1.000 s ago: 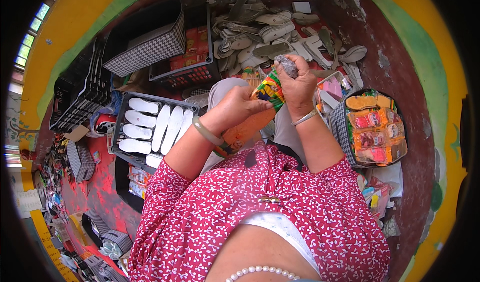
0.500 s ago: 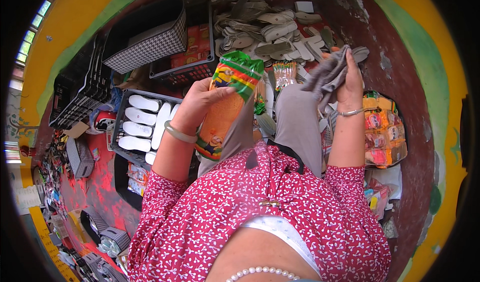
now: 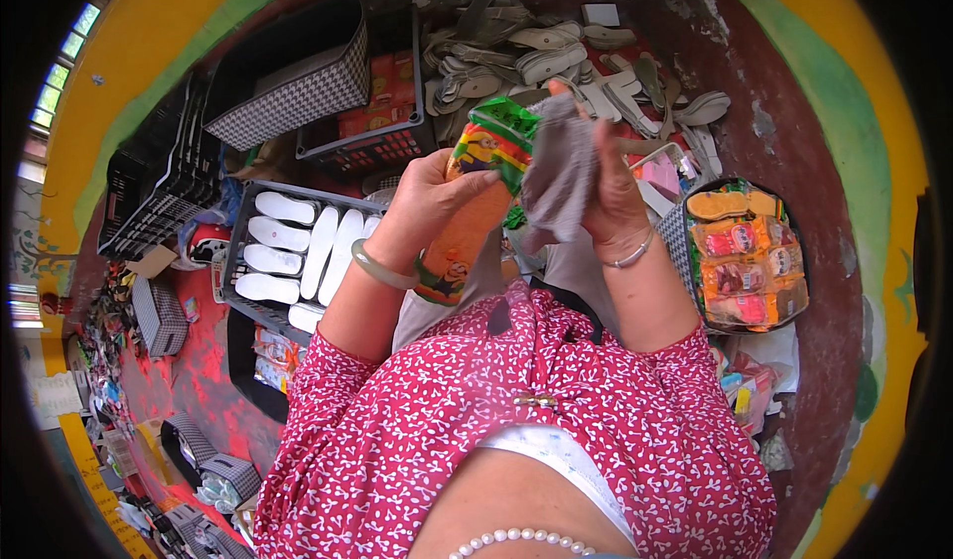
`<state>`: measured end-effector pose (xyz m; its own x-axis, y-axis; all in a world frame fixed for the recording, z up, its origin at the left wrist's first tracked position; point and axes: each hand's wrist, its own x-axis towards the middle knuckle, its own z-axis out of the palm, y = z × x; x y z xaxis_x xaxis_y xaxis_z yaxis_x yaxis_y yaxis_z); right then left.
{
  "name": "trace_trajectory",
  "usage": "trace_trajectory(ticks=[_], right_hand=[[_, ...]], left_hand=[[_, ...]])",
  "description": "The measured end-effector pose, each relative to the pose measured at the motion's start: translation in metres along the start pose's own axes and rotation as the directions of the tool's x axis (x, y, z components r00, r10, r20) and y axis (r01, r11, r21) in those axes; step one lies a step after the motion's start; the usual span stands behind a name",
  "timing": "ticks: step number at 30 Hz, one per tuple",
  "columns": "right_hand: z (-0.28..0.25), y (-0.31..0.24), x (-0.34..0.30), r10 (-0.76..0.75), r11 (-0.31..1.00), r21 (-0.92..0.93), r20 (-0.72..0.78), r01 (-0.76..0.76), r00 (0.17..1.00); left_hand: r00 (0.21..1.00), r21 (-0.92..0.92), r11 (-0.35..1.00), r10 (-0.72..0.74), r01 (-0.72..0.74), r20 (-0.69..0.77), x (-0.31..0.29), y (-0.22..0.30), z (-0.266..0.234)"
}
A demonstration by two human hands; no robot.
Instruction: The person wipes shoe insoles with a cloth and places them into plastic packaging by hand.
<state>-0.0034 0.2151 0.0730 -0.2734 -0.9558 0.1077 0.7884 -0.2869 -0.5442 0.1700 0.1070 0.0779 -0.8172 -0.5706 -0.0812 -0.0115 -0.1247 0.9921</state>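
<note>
My left hand [image 3: 429, 202] is closed around a long plastic packet [image 3: 463, 236], its thumb across the front. The packet has a green top, a cartoon print and a flat orange insert showing through. My right hand [image 3: 613, 200] grips a crumpled grey cloth [image 3: 558, 177], with its fingers partly behind the fabric. The cloth is up against the packet's green top end and covers part of its right edge. Both hands are raised in front of my lap.
On the left, a dark crate [image 3: 234, 271] holds several white insoles [image 3: 273, 258]. Past my knees lies a heap of greyish soles [image 3: 551, 61]. A basket [image 3: 679, 236] on the right contains orange packets [image 3: 733, 273]. A checked basket [image 3: 298, 102] rests at the far left.
My right hand has swung left and inward with the grey cloth, bringing it to the packet. The packet has shifted slightly right in my left hand.
</note>
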Motion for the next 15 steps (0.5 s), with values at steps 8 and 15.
trace_trajectory(ticks=[8, 15], right_hand=[[-0.005, 0.019, 0.004, -0.198, 0.957, -0.25, -0.2, 0.146, 0.96], [-0.004, 0.013, 0.009, -0.268, 0.953, -0.226, -0.311, 0.203, 0.912]], left_hand=[[0.996, 0.127, 0.991, 0.027, -0.037, 0.08, 0.001, -0.006, 0.008], [0.997, 0.127, 0.992, -0.022, 0.012, 0.078, 0.004, -0.011, 0.009]])
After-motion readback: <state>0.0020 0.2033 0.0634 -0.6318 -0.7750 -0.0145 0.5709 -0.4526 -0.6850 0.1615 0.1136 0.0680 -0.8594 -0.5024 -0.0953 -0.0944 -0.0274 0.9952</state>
